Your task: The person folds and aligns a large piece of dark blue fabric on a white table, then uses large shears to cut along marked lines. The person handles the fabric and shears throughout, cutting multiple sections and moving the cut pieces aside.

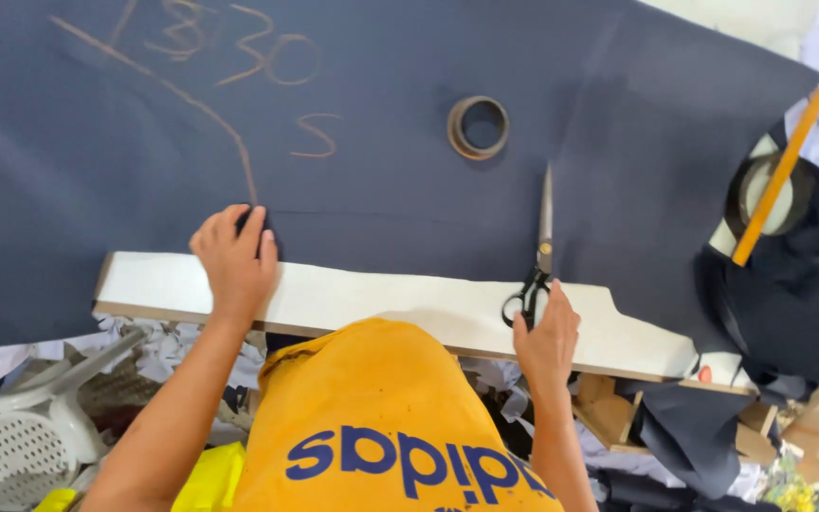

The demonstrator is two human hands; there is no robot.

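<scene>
A large dark navy cloth (381, 190) covers the white table (372, 303); tan chalk lines and marks run across its upper left. My left hand (235, 258) lies flat on the cloth's near edge, fingers apart, at the lower end of a chalk line. My right hand (548, 339) rests at the table's front, its fingers on the black handles of a pair of scissors (540, 254). The long blades point away from me into the cloth. A cut edge of cloth runs beside the blades.
A roll of brown tape (478, 127) lies on the cloth beyond the scissors. At right, a yellow wooden ruler (777, 178) leans over a second tape roll (772, 197) amid dark cloth. A white perforated plastic chair (21, 436) and cloth scraps lie below the table.
</scene>
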